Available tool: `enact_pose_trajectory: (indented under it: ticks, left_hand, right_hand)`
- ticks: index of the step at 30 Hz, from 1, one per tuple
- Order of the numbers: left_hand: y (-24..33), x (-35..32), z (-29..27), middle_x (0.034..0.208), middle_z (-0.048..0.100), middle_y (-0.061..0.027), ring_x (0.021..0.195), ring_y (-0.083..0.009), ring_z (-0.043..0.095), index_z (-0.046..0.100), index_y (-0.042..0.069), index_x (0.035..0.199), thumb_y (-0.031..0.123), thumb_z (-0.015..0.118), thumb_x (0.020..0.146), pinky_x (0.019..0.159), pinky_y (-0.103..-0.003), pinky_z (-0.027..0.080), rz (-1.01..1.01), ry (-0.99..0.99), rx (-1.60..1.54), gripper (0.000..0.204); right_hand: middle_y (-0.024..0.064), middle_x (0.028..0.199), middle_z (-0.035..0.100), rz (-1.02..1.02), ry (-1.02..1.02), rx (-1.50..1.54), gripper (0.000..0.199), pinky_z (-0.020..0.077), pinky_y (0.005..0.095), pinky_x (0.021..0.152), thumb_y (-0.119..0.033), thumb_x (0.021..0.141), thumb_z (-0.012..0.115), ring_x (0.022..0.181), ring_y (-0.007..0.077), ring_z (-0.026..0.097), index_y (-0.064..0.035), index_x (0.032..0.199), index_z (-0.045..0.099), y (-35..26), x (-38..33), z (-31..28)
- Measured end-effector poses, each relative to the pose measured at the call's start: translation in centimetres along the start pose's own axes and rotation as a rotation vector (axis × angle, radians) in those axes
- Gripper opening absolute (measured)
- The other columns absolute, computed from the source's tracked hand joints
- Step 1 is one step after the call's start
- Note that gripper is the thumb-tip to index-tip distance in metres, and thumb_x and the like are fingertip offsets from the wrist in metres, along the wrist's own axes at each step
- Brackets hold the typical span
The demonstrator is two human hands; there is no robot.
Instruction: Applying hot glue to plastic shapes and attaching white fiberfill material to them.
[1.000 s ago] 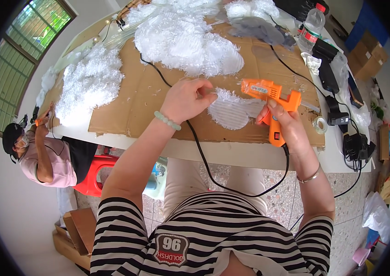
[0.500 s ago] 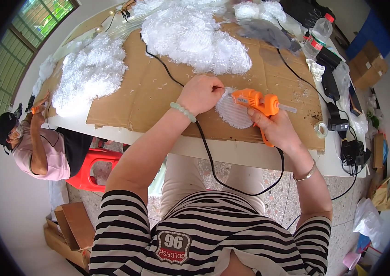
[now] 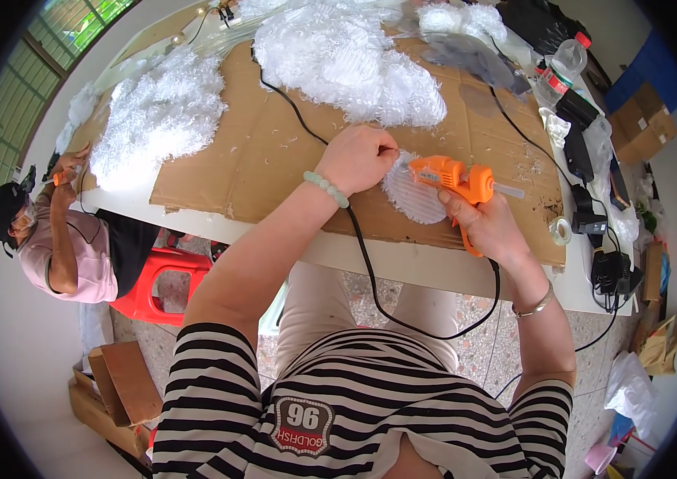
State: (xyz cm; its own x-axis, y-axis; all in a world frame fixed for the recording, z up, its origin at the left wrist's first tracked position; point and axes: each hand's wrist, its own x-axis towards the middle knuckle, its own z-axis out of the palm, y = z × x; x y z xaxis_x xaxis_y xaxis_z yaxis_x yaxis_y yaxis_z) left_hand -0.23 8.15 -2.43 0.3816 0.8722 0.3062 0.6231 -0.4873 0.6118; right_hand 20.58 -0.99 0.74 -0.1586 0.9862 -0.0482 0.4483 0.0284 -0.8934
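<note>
My right hand (image 3: pixel 478 222) is wrapped round the handle of an orange hot glue gun (image 3: pixel 454 177), with a clear glue stick out of its back end. Its nozzle points left, over the upper part of a white fringed oval piece (image 3: pixel 414 195) that lies on the brown cardboard. My left hand (image 3: pixel 362 156) is closed in a pinch at the piece's upper left edge. The fingertips seem to grip that edge, though the contact is partly hidden. From the gun a black cord loops down past the table's front edge and back up under my left wrist.
Fluffy white fringe heaps (image 3: pixel 346 68) cover the far middle, and another pile (image 3: pixel 158 112) lies left. A plastic bottle (image 3: pixel 563 68), tape roll (image 3: pixel 559 230) and black power adapters (image 3: pixel 611 271) stand at right. At far left a person (image 3: pixel 67 239) sits on a red stool (image 3: pixel 164 283).
The whole view has shifted slightly. Both hands, the glue gun and the white piece keep nearly the same places relative to one another.
</note>
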Motion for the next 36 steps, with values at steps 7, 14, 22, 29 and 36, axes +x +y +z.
enact_pose_trajectory:
  ticks: [7, 14, 22, 29, 36]
  left_hand:
    - [0.0, 0.0, 0.0, 0.076, 0.064, -0.0094, 0.078, -0.0290, 0.059, 0.067, 0.006, 0.074, 0.016, 0.059, 0.074, 0.072, -0.038, 0.047, -0.001, -0.002, 0.021, 0.012]
    - [-0.1, 0.0, 0.1, 0.075, 0.064, -0.0096, 0.077, -0.0293, 0.058, 0.067, 0.006, 0.074, 0.016, 0.059, 0.074, 0.072, -0.039, 0.047, -0.005, 0.010, 0.001, 0.012]
    - [0.7, -0.6, 0.0, 0.071, 0.063, -0.0113, 0.068, -0.0275, 0.060, 0.066, 0.002, 0.078, 0.013, 0.061, 0.076, 0.068, -0.035, 0.047, 0.145, 0.048, 0.034, 0.012]
    - [3.9, -1.3, -0.6, 0.065, 0.061, -0.0104, 0.067, -0.0269, 0.058, 0.066, 0.005, 0.077, 0.008, 0.057, 0.072, 0.070, -0.037, 0.046, 0.478, -0.012, 0.425, 0.011]
    - [5.6, -1.3, -4.3, 0.066, 0.061, -0.0082, 0.065, -0.0276, 0.058, 0.065, 0.008, 0.077, 0.010, 0.056, 0.074, 0.062, -0.038, 0.046, 0.313, -0.046, 0.139, 0.010]
  right_hand:
    - [0.0003, 0.073, 0.054, -0.014, -0.004, -0.041, 0.024, 0.0422, 0.0249, 0.061, -0.024, 0.087, 0.062, 0.068, 0.0089, 0.049, -0.0006, 0.092, 0.056, 0.2, -0.2, -0.2]
    - [0.0006, 0.072, 0.054, 0.010, -0.066, 0.015, 0.023, 0.0418, 0.0247, 0.061, -0.024, 0.088, 0.061, 0.067, 0.0095, 0.050, -0.0020, 0.091, 0.057, 0.7, -0.3, -1.1]
    - [0.0041, 0.073, 0.058, -0.052, 0.121, 0.435, 0.033, 0.0452, 0.0262, 0.062, -0.035, 0.092, 0.050, 0.067, 0.0128, 0.056, -0.0031, 0.091, 0.058, 1.4, -1.0, -2.6]
    - [0.0045, 0.073, 0.057, 0.135, 0.250, 0.781, 0.034, 0.0549, 0.0324, 0.062, -0.038, 0.091, 0.051, 0.067, 0.0144, 0.059, -0.0057, 0.083, 0.057, 2.9, 0.8, -2.5]
    - [0.0053, 0.075, 0.057, 0.120, 0.258, 0.873, 0.031, 0.0565, 0.0379, 0.066, -0.033, 0.092, 0.050, 0.069, 0.0150, 0.058, -0.0033, 0.090, 0.057, 3.3, 0.7, -2.3]
